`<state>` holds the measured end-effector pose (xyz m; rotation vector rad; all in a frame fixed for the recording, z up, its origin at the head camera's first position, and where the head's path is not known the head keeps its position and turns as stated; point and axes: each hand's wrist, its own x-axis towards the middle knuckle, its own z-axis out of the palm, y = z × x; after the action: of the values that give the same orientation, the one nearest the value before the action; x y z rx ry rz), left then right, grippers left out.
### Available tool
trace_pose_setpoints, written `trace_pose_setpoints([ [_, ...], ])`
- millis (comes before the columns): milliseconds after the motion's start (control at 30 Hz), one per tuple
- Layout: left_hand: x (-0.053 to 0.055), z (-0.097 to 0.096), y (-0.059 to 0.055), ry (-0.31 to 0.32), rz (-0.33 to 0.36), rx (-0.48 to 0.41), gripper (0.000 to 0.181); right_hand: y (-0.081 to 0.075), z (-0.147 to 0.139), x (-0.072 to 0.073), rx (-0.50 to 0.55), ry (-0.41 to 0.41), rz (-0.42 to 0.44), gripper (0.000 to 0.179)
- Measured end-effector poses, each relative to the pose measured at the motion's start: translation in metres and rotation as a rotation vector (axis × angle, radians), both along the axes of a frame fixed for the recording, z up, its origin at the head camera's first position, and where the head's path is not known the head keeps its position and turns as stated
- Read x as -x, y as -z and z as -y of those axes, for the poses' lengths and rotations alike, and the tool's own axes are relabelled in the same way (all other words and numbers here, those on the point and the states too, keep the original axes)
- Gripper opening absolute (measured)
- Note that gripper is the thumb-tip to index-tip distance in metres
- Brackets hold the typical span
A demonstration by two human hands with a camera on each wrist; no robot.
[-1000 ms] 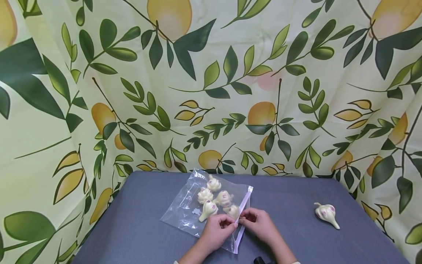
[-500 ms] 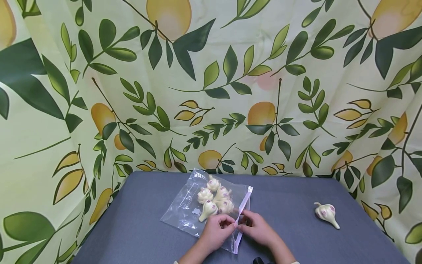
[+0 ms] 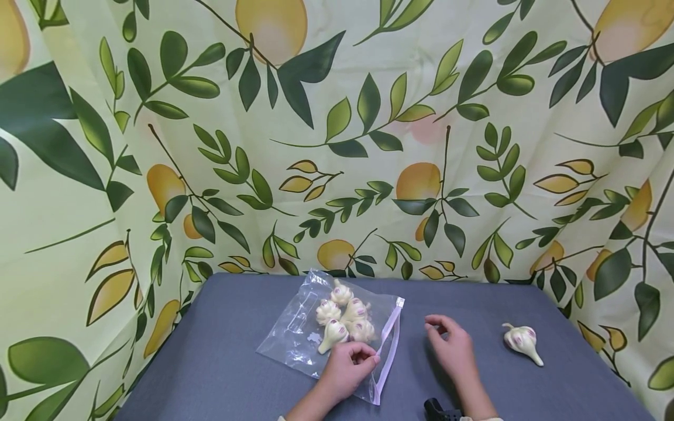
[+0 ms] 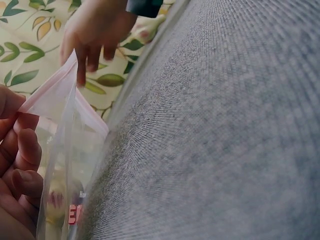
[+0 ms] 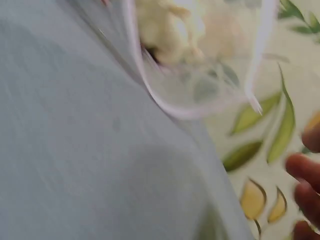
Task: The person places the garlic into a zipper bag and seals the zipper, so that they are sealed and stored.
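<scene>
A clear zip bag [image 3: 289, 333] with a pale pink zip edge lies on the table, holding several garlic bulbs [image 3: 334, 334]. My left hand [image 3: 344, 371] pinches the upper lip of the bag's mouth between thumb and forefinger. In the left wrist view that lip [image 4: 50, 92] is lifted to a peak, so the mouth gapes. My right hand [image 3: 453, 348] is in the air to the right of the bag, fingers loosely bent and holding nothing. Another garlic bulb [image 3: 521, 342] lies on the table to the right of that hand.
The grey cloth-covered table [image 3: 237, 386] ends at a patterned curtain [image 3: 337, 146] with lemons and leaves, which also runs along both sides. A black strap mount [image 3: 439, 409] sits at my right wrist.
My right hand has let go of the bag's edge and moved right, toward the loose garlic bulb. One bulb inside the bag slid left, in among the others. The left hand stays put.
</scene>
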<state>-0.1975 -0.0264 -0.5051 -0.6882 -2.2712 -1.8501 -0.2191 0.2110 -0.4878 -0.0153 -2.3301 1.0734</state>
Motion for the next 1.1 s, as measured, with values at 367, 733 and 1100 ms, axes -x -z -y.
trace_pose_setpoints([
  [367,0.001,-0.001,0.001,-0.013,0.0,0.006,0.008,-0.011,-0.068,-0.009,0.053,0.459,0.045,0.038],
  [733,-0.001,0.001,0.0,0.02,-0.014,-0.031,0.007,-0.005,-0.104,-0.013,0.047,0.338,0.526,0.075],
  [1100,-0.001,-0.002,-0.001,-0.022,0.024,0.024,0.005,-0.002,-0.103,-0.012,0.0,0.362,0.449,0.06],
])
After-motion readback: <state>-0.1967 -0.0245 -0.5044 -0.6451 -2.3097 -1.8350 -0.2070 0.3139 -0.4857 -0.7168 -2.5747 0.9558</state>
